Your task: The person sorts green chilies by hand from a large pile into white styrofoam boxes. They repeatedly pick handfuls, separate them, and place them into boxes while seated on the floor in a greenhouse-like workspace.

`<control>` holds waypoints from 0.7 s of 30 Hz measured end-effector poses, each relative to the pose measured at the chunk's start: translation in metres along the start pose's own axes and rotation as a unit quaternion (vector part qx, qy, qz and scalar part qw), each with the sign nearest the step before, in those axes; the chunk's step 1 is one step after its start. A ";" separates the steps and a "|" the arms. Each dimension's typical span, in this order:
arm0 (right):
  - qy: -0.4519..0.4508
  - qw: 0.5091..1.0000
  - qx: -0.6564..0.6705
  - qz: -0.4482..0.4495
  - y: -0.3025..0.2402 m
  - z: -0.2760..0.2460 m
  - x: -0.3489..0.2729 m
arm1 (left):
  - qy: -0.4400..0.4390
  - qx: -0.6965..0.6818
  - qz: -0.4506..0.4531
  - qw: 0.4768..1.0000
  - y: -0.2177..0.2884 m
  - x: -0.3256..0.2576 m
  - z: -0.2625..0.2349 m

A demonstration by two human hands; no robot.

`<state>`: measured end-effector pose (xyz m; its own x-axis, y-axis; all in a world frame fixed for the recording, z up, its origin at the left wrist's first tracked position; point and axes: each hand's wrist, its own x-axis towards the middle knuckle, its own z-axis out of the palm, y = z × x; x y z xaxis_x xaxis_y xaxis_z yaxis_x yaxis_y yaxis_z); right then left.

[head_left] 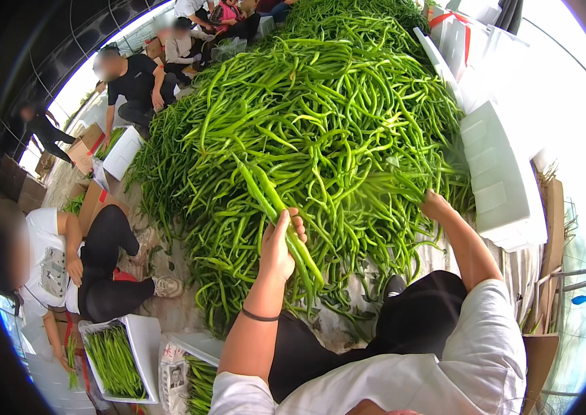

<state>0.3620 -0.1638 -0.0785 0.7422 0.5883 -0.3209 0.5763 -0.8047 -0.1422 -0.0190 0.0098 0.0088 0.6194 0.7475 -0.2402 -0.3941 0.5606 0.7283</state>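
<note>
A large heap of long green chili peppers (327, 104) spreads before me, reaching close to my feet. My left hand (279, 247) is closed around a small bunch of long chili peppers (263, 191), their tips pointing up and away over the heap. At the heap's right side, my right hand (434, 205) is closed on green chili peppers (403, 184) that stick out to its left. Motion blur there hides how many it holds.
White foam boxes (500, 173) line the heap's right side. Lower left, a foam box (142, 360) holds neatly laid peppers, beside another partly filled one (201, 384). A person (51, 256) sits close at left; several others work along the heap's far left.
</note>
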 end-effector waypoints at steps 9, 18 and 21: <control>0.021 0.990 -0.135 -0.037 -0.020 -0.112 -0.144 | -0.070 0.034 0.020 0.997 0.001 -0.016 -0.005; 0.006 0.982 -0.185 -0.034 -0.011 -0.147 -0.142 | -0.120 0.168 0.077 0.975 -0.004 -0.032 0.001; -0.155 0.968 -0.175 -0.091 -0.022 -0.152 -0.131 | -0.123 0.151 0.093 0.976 0.000 -0.027 -0.005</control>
<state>0.3040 -0.2105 0.1092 0.5104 0.6216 -0.5942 0.8089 -0.5816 0.0864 -0.0395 -0.0083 0.0120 0.7158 0.6967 0.0479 -0.3190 0.2652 0.9099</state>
